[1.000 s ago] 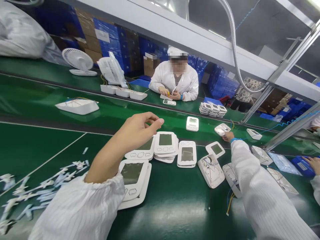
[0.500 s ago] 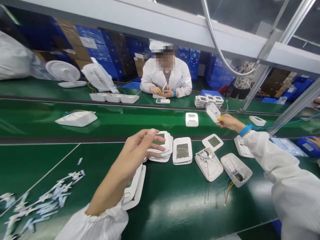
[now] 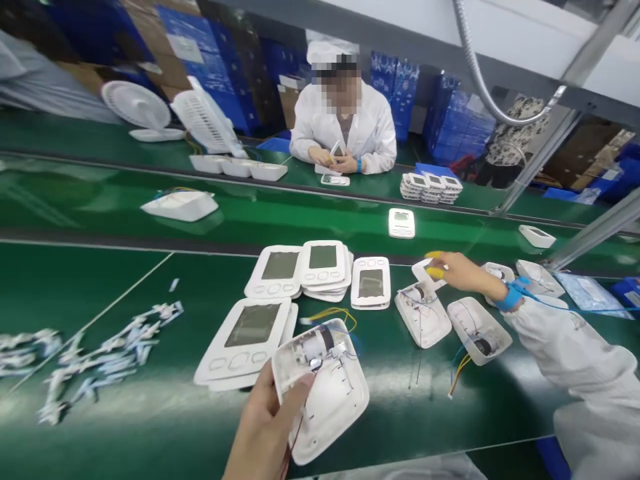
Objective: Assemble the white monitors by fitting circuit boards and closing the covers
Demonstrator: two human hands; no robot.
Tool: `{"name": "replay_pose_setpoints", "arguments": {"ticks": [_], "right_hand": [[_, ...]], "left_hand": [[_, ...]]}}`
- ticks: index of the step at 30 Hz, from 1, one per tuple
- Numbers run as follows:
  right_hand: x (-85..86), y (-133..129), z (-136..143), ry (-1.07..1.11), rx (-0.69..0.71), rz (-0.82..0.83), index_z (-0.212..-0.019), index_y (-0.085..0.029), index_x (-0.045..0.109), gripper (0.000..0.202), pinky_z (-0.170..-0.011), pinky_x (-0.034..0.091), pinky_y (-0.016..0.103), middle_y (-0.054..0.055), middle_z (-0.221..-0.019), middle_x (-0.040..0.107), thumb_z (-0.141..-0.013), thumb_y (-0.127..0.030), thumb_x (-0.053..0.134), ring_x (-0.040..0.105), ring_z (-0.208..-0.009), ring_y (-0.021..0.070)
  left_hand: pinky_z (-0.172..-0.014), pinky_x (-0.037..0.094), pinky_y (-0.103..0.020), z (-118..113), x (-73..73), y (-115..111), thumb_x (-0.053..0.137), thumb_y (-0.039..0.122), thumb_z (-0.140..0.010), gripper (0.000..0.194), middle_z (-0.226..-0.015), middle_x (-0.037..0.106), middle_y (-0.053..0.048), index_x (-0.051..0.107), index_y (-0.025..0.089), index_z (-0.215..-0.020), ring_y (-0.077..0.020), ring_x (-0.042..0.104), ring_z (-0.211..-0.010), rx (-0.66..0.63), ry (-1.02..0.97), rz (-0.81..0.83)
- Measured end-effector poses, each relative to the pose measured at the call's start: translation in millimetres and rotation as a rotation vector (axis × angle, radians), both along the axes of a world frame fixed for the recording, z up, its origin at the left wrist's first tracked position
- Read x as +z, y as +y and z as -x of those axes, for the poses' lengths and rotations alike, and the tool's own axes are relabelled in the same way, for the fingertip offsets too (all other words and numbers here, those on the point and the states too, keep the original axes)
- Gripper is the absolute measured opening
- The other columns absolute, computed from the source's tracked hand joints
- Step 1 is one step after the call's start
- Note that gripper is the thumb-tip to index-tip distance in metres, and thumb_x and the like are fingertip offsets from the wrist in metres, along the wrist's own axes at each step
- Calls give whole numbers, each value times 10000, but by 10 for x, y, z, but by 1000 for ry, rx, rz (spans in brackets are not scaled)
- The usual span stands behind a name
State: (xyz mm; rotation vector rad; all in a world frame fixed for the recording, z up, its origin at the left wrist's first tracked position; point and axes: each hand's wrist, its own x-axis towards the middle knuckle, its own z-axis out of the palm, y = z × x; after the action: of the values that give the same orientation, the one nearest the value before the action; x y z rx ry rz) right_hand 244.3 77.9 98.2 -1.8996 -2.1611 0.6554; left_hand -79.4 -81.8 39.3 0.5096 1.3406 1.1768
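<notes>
My left hand (image 3: 273, 417) grips the near left corner of a white housing (image 3: 333, 407), its thumb over the rim. A motor, a small metal part and coloured wires show inside the housing. To the right, my right hand (image 3: 453, 270), with yellow finger covers and a blue wristband, hovers at a white screen panel (image 3: 424, 268), its fingertips apart. Just in front of that panel lie two open housings (image 3: 425, 323) (image 3: 477, 337) with motors and wires. White screen panels (image 3: 277, 270) (image 3: 325, 260) (image 3: 370, 283) (image 3: 247, 333) lie in stacks left of them.
Pale strips (image 3: 110, 353) are scattered at the left. On the green belt (image 3: 300, 217) sit a white housing (image 3: 183, 205) and a lit panel (image 3: 401, 223). Across it, a person (image 3: 345, 120) works near white fans (image 3: 137, 105) and stacked panels (image 3: 433, 187). A metal hose hangs above.
My left hand has moved down from the panel stack and now holds a housing. My right hand has let go of the white piece it held over the belt and come to the panel. The view has shifted.
</notes>
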Motion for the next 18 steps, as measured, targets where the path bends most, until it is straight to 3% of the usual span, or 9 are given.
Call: {"name": "replay_pose_setpoints", "arguments": {"ticks": [2, 5, 8, 10, 12, 15, 18], "right_hand": [[-214, 298, -216, -76, -103, -27, -1216, -129, 712, 430, -1097, 511, 430, 194, -1302, 712, -844, -320, 808, 674, -1232, 360], [-518, 513, -387, -134, -176, -31, -1288, -98, 660, 676, -1086, 527, 435, 238, -1396, 649, -729, -391, 900, 649, -1269, 402], [-712, 584, -485, -122, -233, -64, -1299, -113, 647, 768, -1068, 544, 437, 229, -1484, 586, -655, -419, 932, 633, -1290, 398], [-775, 637, -543, -74, -275, -100, -1222, -117, 683, 734, -998, 582, 438, 221, -1425, 631, -593, -381, 954, 670, -1220, 390], [-791, 697, -594, 0, -315, -146, -1153, -116, 706, 654, -861, 623, 412, 199, -1238, 725, -589, -349, 943, 731, -1052, 349], [-695, 722, -632, 133, -355, -250, -1107, -128, 716, 467, -690, 619, 352, 152, -1012, 768, -720, -355, 846, 749, -839, 269], [-413, 514, -557, 247, -354, -396, -1113, -153, 709, 330, -764, 625, 357, 165, -1070, 762, -841, -339, 720, 754, -905, 253]], "left_hand": [[-797, 658, -338, 1, -168, -35, 875, 495, -754, 947, -1197, 781, -92, 430, 257, -1555, -324, 768, -1062, -23, -18, -39], [-799, 639, -341, -107, -345, -91, 847, 540, -783, 1047, -1265, 748, -125, 294, 247, -1623, -321, 758, -1073, -49, 6, -52], [-925, 611, -392, -282, -469, -154, 731, 536, -887, 987, -1464, 622, -148, 176, 280, -1662, -327, 702, -1210, -19, 85, -131], [-1082, 533, -447, -391, -542, -189, 654, 534, -944, 873, -1545, 538, -168, 220, 262, -1651, -343, 610, -1350, 12, 236, -183], [-1210, 410, -501, -468, -596, -220, 590, 525, -987, 743, -1591, 473, -189, 318, 223, -1610, -355, 488, -1467, 25, 405, -232], [-1289, 256, -589, -517, -608, -297, 534, 485, -1023, 614, -1649, 387, -173, 389, 230, -1562, -361, 296, -1579, 48, 553, -283], [-1312, 194, -623, -515, -542, -456, 565, 448, -1009, 504, -1672, 375, -101, 492, 311, -1489, -359, 199, -1618, 147, 611, -294]]}}
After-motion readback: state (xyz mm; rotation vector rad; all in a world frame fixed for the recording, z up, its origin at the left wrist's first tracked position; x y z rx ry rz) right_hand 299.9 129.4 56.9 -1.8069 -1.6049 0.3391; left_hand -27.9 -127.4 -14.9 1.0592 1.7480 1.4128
